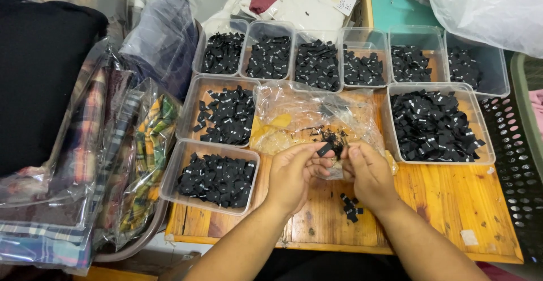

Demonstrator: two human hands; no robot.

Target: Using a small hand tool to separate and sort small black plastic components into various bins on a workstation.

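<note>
My left hand (295, 174) pinches a small black fabric label (324, 148) between thumb and fingers above the wooden table (441, 202). My right hand (369, 173) is close beside it, fingertips curled around a little bunch of black labels (338, 140). Both hands hover over a crumpled clear plastic bag (305, 117) with loose labels on it. A few black labels (350, 206) lie on the table between my wrists.
Several clear plastic tubs of black labels surround the hands: one at the near left (212, 176), one at the right (434, 123), a row at the back (317, 60). Bagged plaid fabrics (121, 162) are stacked at the left. A black perforated basket (517, 162) is at the right.
</note>
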